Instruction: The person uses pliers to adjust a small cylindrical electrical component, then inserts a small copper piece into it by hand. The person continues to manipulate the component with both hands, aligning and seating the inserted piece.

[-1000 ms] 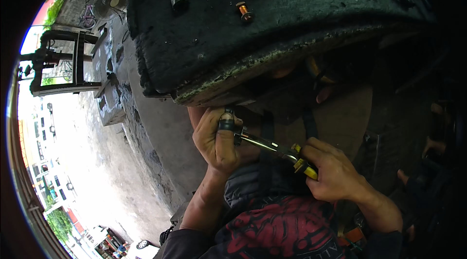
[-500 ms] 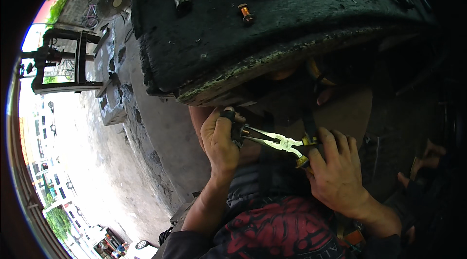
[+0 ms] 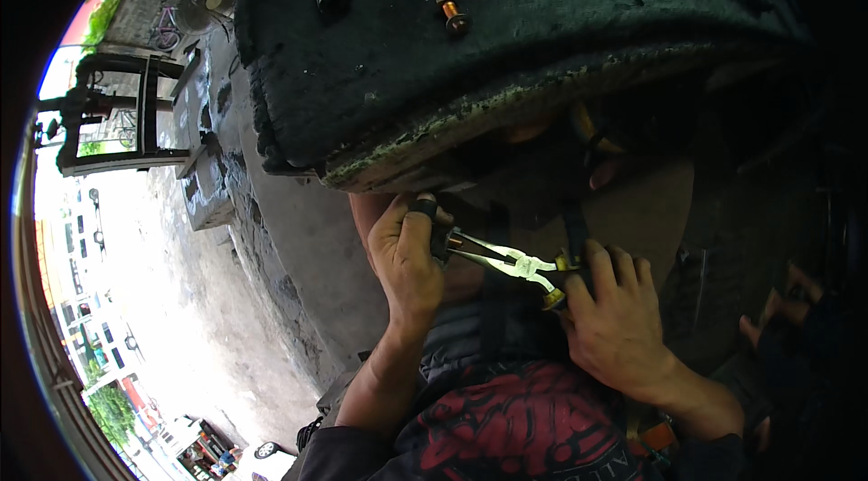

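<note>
Several slips seem possible from here: the long-nose pliers (image 3: pixel 526 267) could be skidded off the small dark part (image 3: pixel 440 246) if their jaws, which are parted at its end, were squeezed off-centre. Any copper-coloured piece (image 3: pixel 456 243) between the jaw tips could be nicked or bent by too hard a pinch, and the part could be twisted out of the fingertips if the handles were turned faster than it is braced. The left hand's own fingers could also be caught, since the tips are brought very near them, and poor light under the dark bench (image 3: pixel 380 83) could make such an error harder to notice. By the left hand (image 3: pixel 405 250), the part is held just below the bench's front edge, with the fingers curled and closed on it; a black band (image 3: pixel 422 207) is seen at the upper fingers, though whether it is worn or held cannot be told. By the right hand (image 3: pixel 619 318), the yellow-and-black handles are held spread, with the fingers bent over them and the grip apparently loose. Whether the copper-coloured piece is actually touched by the jaws cannot be told. On the bench, a copper-wound bobbin (image 3: pixel 452 16) is left apart from both hands.
</note>
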A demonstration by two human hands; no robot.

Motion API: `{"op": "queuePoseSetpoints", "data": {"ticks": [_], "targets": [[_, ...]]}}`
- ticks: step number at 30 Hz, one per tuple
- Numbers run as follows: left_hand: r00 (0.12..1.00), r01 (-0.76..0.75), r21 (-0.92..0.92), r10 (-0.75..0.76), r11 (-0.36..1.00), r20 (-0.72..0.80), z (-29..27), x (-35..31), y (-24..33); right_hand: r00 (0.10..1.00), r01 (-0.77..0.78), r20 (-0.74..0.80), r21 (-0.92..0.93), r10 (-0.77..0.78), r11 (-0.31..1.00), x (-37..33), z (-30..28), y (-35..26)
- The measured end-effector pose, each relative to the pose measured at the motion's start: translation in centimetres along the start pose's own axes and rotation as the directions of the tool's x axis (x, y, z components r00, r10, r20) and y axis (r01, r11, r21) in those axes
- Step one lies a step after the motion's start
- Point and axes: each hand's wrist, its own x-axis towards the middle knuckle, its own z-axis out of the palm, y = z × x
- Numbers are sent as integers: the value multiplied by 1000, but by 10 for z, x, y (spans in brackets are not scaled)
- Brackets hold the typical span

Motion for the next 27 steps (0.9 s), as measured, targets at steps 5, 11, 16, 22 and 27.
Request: {"op": "queuePoseSetpoints", "data": {"ticks": [5, 11, 16, 22, 27], "targets": [[1000, -16, 20, 16, 1000, 15, -6, 1, -3, 1000, -8, 8, 48, 8, 999, -2, 8, -3], [1000, -28, 34, 28, 999, 0, -6, 1, -2, 1000, -9, -9, 65, 10, 998, 0, 10, -4], [1000, -14, 13, 14, 1000, 11, -7, 1, -3, 999, -30, 16, 97, 28, 995, -2, 11, -5], [999, -37, 92, 35, 995, 21, -7, -1, -7, 1000, -19, -15, 93, 21, 995, -5, 16, -2], [998, -38, 185, 45, 982, -33, -4, -2, -16, 999, -26, 21, 102, 24, 994, -5, 20, -1]]}}
